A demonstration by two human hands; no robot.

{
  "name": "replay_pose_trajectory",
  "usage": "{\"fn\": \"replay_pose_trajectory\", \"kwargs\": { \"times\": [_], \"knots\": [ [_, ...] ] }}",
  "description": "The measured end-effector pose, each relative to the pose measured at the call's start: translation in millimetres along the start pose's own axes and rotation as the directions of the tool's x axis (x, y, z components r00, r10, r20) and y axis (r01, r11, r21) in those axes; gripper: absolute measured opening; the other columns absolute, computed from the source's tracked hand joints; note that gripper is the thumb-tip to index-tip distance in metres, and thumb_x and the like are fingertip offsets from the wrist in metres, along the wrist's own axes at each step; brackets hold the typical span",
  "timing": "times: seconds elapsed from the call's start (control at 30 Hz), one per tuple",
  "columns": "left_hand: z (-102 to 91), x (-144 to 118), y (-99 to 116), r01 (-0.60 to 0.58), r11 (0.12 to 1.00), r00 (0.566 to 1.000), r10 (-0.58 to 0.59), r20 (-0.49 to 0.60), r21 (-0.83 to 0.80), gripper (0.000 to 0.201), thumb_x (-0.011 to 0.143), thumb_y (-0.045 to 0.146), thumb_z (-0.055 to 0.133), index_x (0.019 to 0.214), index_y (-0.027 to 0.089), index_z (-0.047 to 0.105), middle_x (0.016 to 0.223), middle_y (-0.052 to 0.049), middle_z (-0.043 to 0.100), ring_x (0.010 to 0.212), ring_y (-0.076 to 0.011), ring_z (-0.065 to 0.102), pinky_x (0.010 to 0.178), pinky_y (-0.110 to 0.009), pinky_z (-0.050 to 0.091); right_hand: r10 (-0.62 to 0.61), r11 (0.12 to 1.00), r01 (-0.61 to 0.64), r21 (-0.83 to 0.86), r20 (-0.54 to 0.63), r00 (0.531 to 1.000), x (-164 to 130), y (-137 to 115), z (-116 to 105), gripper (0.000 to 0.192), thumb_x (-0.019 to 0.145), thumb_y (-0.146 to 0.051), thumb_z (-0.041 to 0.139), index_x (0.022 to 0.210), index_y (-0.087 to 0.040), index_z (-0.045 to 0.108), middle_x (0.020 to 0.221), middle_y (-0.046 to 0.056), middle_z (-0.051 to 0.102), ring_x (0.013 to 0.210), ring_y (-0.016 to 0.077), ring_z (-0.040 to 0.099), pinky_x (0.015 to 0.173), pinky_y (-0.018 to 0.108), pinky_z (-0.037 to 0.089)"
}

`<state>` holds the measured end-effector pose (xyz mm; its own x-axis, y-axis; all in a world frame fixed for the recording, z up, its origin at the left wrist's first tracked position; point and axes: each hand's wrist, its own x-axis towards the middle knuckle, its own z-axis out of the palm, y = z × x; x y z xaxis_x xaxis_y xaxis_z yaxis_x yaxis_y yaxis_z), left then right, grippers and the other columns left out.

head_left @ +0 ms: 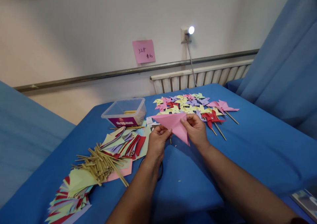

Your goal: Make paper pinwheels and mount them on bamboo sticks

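Both hands, left (156, 141) and right (195, 129), pinch the pink paper (173, 124) between them above the desk (247, 144). A crooked fold may happen if one grip slips; sticks (101, 164) lie left.

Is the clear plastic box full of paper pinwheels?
No, the clear plastic box holds only a few thin wooden sticks; the finished paper pinwheels lie on the blue cloth.

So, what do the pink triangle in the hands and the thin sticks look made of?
Pink triangle: seemingly thin matte paper, with sharp folded edges and flat colour. Thin sticks: probably bamboo or wood, pale tan, straight and unpainted; the grain is too small to tell.
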<state>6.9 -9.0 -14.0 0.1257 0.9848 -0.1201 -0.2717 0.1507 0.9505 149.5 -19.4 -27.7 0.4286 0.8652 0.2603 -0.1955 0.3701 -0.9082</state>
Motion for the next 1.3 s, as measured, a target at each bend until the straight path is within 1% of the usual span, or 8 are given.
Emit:
{"fn": "replay_pose_trajectory", "kwargs": {
  "times": [0.1,0.23,0.43,0.67,0.83,0.93,1.07,1.3],
  "knots": [
    [-0.8,0.7,0.2,-0.008,1.000,1.000,0.008,0.012,0.007,0.035,0.057,0.028,0.084,0.081,0.014,0.063,0.070,0.000,0.064,0.062,-0.0093,0.057,0.065,-0.022,0.045,-0.001,1.000,0.001,0.025,-0.012,1.000,2.2,0.5,-0.8,0.028,0.072,-0.041,0.073,0.089,-0.021,0.062,0.074,0.000,0.065,0.064,0.0149,0.057,0.061,0.028,0.046],
    [-0.4,0.6,1.0,-0.001,1.000,1.000,0.001,0.025,0.017,0.035,0.055,0.026,0.084,0.081,0.014,0.063,0.070,0.000,0.065,0.063,-0.0103,0.058,0.064,-0.022,0.044,-0.062,0.998,0.063,0.007,-0.012,0.998,5.1,-0.4,-2.7,0.020,0.073,-0.037,0.073,0.080,-0.020,0.067,0.073,-0.001,0.064,0.067,0.0137,0.055,0.065,0.028,0.044],
    [0.6,-0.3,3.9,-0.002,0.999,0.999,0.000,0.042,0.036,0.036,0.055,0.026,0.084,0.084,0.014,0.066,0.074,-0.002,0.068,0.066,-0.0119,0.061,0.067,-0.024,0.045,-0.042,0.999,0.042,-0.025,-0.008,0.999,7.7,-1.0,-5.8,0.023,0.071,-0.038,0.074,0.067,-0.019,0.062,0.061,-0.004,0.054,0.058,0.0110,0.046,0.058,0.025,0.038],
    [3.7,-2.8,3.8,-0.021,0.997,1.000,0.020,0.011,0.076,0.041,0.057,0.034,0.084,0.090,0.012,0.070,0.076,-0.005,0.070,0.061,-0.0116,0.057,0.064,-0.025,0.045,-0.058,0.993,0.059,-0.102,0.015,0.998,7.2,0.5,-6.9,0.026,0.072,-0.040,0.072,0.064,-0.019,0.059,0.060,-0.004,0.053,0.057,0.0109,0.045,0.057,0.025,0.037],
    [3.1,-4.5,2.1,-0.033,0.990,0.999,0.028,0.039,0.134,0.042,0.062,0.039,0.081,0.092,0.012,0.072,0.086,-0.009,0.072,0.069,-0.0157,0.061,0.066,-0.027,0.046,-0.054,0.992,0.056,-0.111,0.017,0.998,5.9,-2.2,-5.9,0.027,0.071,-0.039,0.072,0.062,-0.019,0.057,0.059,-0.004,0.051,0.056,0.0107,0.043,0.056,0.025,0.037],
    [2.0,-5.0,2.0,-0.041,0.987,0.999,0.035,0.040,0.154,0.042,0.063,0.040,0.080,0.092,0.012,0.073,0.086,-0.009,0.072,0.070,-0.0162,0.061,0.067,-0.027,0.046,-0.042,0.995,0.044,-0.091,0.024,0.999,5.3,-3.5,-5.7,0.026,0.072,-0.037,0.072,0.062,-0.019,0.056,0.059,-0.005,0.050,0.055,0.0102,0.042,0.055,0.025,0.035],
    [1.4,-4.6,1.6,-0.036,0.990,0.998,0.030,0.049,0.137,0.043,0.062,0.041,0.081,0.093,0.012,0.073,0.083,-0.009,0.072,0.069,-0.0168,0.061,0.067,-0.028,0.046,-0.024,0.997,0.026,-0.073,0.026,0.999,4.5,-5.1,-5.6,0.026,0.072,-0.037,0.072,0.062,-0.019,0.055,0.059,-0.005,0.050,0.056,0.0103,0.042,0.055,0.025,0.035],
    [2.8,-5.7,2.3,-0.020,0.997,0.998,0.015,0.066,0.076,0.041,0.063,0.037,0.081,0.094,0.012,0.073,0.091,-0.010,0.072,0.073,-0.0169,0.062,0.071,-0.029,0.047,0.001,1.000,0.000,-0.016,0.067,0.998,2.1,-7.8,-5.8,0.025,0.075,-0.036,0.071,0.066,-0.020,0.055,0.061,-0.005,0.050,0.055,0.0102,0.040,0.054,0.025,0.033]
  ]
}}
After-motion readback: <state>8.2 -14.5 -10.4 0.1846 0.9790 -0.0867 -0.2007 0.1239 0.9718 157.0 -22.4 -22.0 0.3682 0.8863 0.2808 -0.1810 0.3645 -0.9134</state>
